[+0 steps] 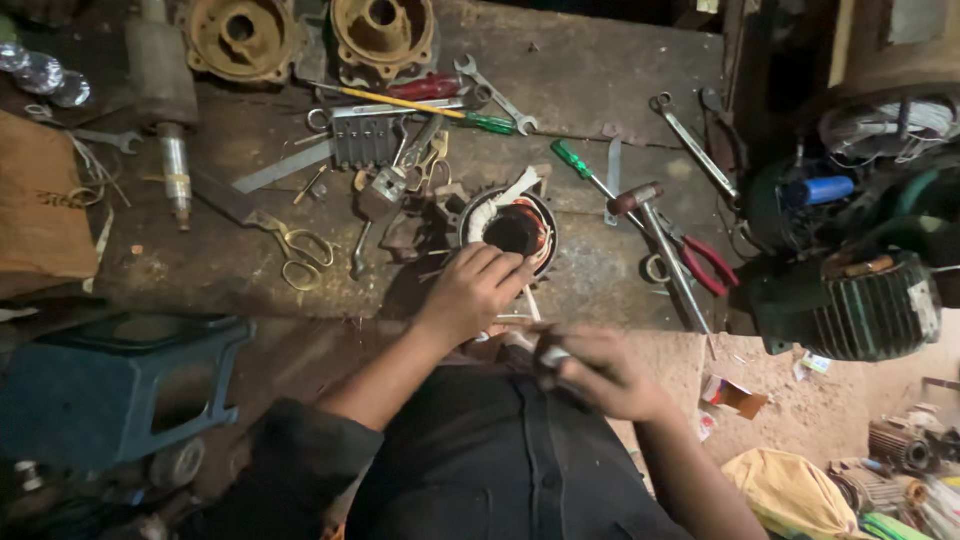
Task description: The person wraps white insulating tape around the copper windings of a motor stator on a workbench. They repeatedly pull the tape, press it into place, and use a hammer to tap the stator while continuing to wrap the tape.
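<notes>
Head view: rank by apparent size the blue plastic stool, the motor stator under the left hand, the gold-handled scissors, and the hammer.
1. Blue plastic stool, clearly largest, though it sits nearer the camera.
2. Hammer and motor stator: long and thin versus round, too alike to rank.
3. Gold-handled scissors, smallest.
The left hand covers part of the stator.

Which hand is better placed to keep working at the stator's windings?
Left, probably. The left hand already rests on the rim of the motor stator on the workbench; the right hand is near the body, holding something small and white.
</notes>
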The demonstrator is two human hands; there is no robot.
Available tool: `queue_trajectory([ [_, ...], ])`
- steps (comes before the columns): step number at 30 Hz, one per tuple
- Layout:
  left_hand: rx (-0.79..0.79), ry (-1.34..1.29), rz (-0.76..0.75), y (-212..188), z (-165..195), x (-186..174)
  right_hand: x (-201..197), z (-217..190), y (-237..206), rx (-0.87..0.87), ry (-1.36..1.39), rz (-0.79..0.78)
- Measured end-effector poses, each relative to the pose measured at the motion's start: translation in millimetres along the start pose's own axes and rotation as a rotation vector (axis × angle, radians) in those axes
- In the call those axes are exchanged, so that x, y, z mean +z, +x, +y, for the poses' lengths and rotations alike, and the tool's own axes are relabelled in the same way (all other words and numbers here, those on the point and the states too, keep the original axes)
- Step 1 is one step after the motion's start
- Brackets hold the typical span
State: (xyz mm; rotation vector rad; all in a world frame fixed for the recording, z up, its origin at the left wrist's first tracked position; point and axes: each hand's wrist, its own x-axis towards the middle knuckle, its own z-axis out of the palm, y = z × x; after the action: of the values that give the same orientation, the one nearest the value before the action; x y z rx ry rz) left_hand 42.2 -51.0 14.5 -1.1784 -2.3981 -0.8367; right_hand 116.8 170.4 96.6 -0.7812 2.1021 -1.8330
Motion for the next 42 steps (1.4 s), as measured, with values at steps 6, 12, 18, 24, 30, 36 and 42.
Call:
queue_trajectory([
  [6,0.101,0.173,-0.027,0,8,4,22,-27,5,0.183,-0.382,-0.026],
  [12,-0.049,0.152,0.032,6,23,3,3,-69,21,-0.135,-0.506,-0.293],
  [18,-0.678,-0.175,0.216,7,94,14,-37,-53,-5,0.108,-0.170,-0.333],
  [24,-1.360,-1.871,0.649,3,95,54,-108,23,-21,0.207,0.286,-0.334],
  [30,-1.541,-1.812,0.828,-11,91,64,-158,108,-12,0.492,-1.060,0.192],
  [36,-1.574,-1.873,0.587,-15,73,57,-156,103,-8,0.348,-1.130,0.160],
  [42,-1.565,-1.741,0.511,-25,58,60,-121,20,-2,0.115,-0.863,0.136],
])
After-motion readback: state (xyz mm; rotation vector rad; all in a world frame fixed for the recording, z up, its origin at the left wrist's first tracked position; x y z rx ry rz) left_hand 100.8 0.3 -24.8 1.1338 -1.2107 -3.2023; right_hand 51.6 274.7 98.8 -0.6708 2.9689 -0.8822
